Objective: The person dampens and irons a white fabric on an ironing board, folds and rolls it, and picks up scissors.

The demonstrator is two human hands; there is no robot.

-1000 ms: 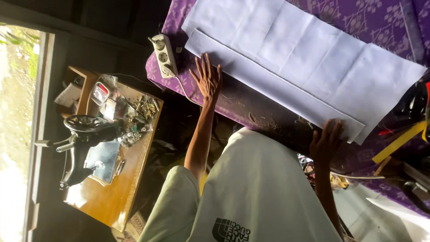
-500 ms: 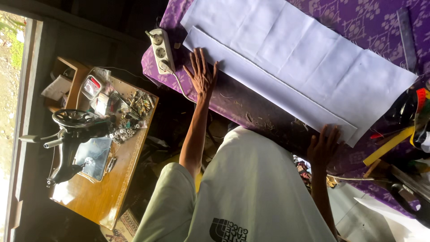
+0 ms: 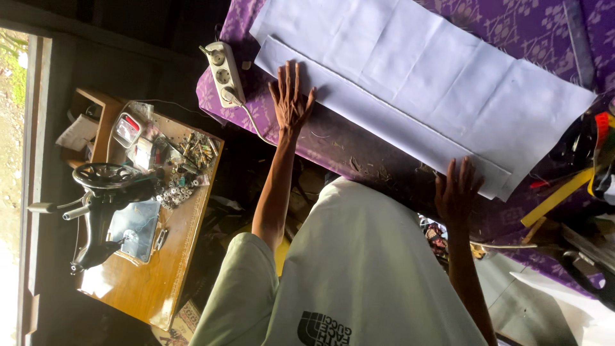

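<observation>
From the head camera the scene appears turned sideways: the person's torso in a pale shirt point(image 3: 359, 269) fills the lower middle, and both arms reach up and away toward a table covered by a purple patterned cloth point(image 3: 512, 25).

On that cloth lies a long white fabric piece point(image 3: 423, 83), flat and creased in panels. Its long axis runs from upper left to lower right in the picture, and a narrow folded strip follows the edge nearest the person. Both hands sit along that near edge, one toward each end of the piece.

The hand on the picture's left point(image 3: 291, 99), taken here as the left hand, is spread wide and flat, holding nothing. Its fingertips lie on the folded strip and its palm rests on the purple cloth just short of it, so the fabric extends away from it and to the right. The right hand point(image 3: 456, 191) is also open with fingers splayed, empty, its fingertips touching or just under the fabric's lower corner; which of the two cannot be told.

A white power strip point(image 3: 221, 72) lies just beside the left hand, off the fabric's end. A yellow ruler point(image 3: 557, 198) and dark tools sit past the right hand at the table's far end. Well apart, below the table, a black sewing machine point(image 3: 106, 205) stands on a wooden stand point(image 3: 173, 269) strewn with small parts.
</observation>
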